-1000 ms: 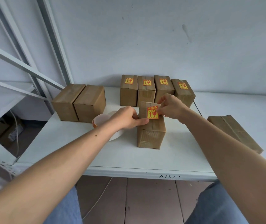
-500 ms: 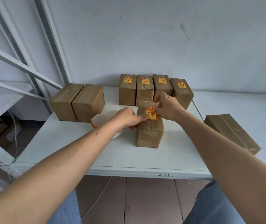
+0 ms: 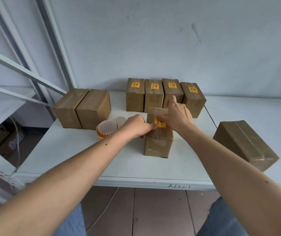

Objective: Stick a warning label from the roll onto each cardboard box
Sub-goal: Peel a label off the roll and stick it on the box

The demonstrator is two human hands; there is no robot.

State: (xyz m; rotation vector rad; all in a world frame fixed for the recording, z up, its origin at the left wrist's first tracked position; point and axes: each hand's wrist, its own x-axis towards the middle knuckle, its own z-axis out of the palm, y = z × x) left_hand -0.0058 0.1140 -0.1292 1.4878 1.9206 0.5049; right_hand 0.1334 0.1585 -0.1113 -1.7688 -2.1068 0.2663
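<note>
So this is the smoothing-down step. The right hand (image 3: 175,114) lies flat over the top of the small brown cardboard box (image 3: 158,135) in the middle of the bench, fingers straight and pressing the yellow-and-red warning label (image 3: 161,124) onto it, forefinger pointing away toward the wall. The left hand (image 3: 136,126) is right beside it, fingers curled against the box's left side and thumb on the top edge touching the label, steadying things.

Just left of the left hand sits the roll of labels (image 3: 107,130), a paper ring with orange print showing on the outside, standing on the white bench (image 3: 68,150). Beyond the right hand, a row of four labelled boxes (image 3: 163,94) stands against the wall, each with its sticker on top. Further left of the left hand are two plain boxes (image 3: 83,108) side by side with no label I can see, and well off to the right of the right hand a bigger taped box (image 3: 245,143) lies at an angle, also bare.

My guess for what's next: rub the label edges down, push this box toward the finished row, then peel another sticker off the roll and pull over one of the bare boxes. Three to go, looks like.

Room-wise: pale blue-grey wall (image 3: 170,40) with a few scuffs, white metal shelving frame (image 3: 25,70) on the left, tiled floor under the bench.
</note>
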